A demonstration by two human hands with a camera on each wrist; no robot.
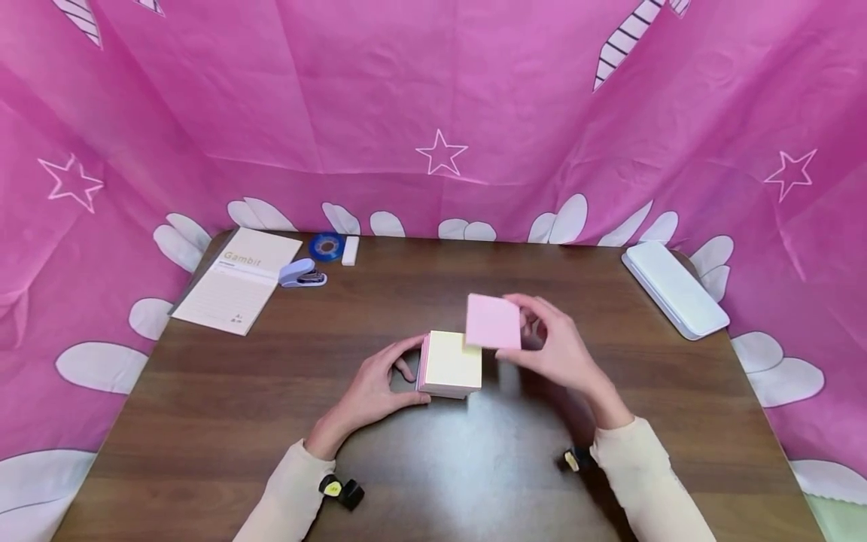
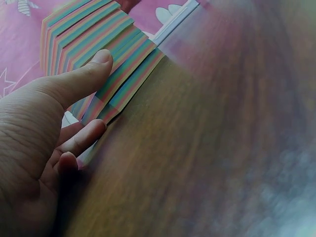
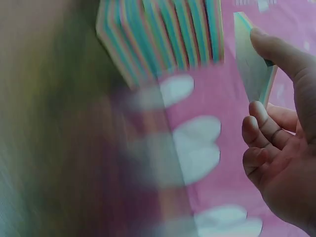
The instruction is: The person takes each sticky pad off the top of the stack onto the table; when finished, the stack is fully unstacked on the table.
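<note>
A stack of sticky note pads stands on the table, a pale yellow sheet on top and striped coloured edges down its sides. My left hand grips the stack from the left; its thumb lies along the near side, and the other fingers reach round the left side. Between thumb and fingers my right hand holds one sticky note pad with a pink top. This pad is raised beside the stack's upper right corner and overlaps that corner in the head view.
At the back left lie a notebook, a lavender stapler, a blue tape roll and a small white block. A white case lies at the right. Pink curtain surrounds the table's back and sides.
</note>
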